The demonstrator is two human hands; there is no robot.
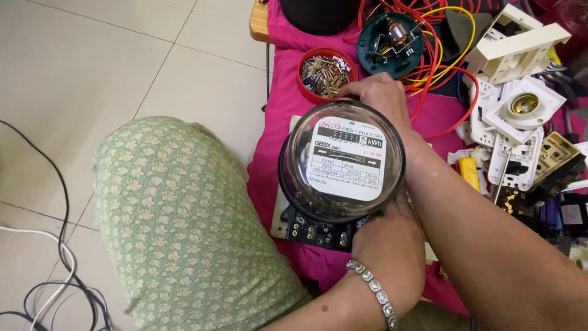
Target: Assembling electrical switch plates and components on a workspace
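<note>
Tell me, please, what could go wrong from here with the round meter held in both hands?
The meter has a smooth glass dome, held only at its edges by the left hand and the right hand; that grip might slip. It sits above a red tray of screws, which a bump could scatter. Loose red and yellow wires lie close and could snag the right hand.

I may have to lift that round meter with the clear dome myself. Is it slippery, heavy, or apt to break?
The electricity meter probably feels heavy for its size: both the left hand and right hand grip it. Its glossy clear dome looks slippery and likely breakable. The rounded body might roll off the pink cloth.
</note>
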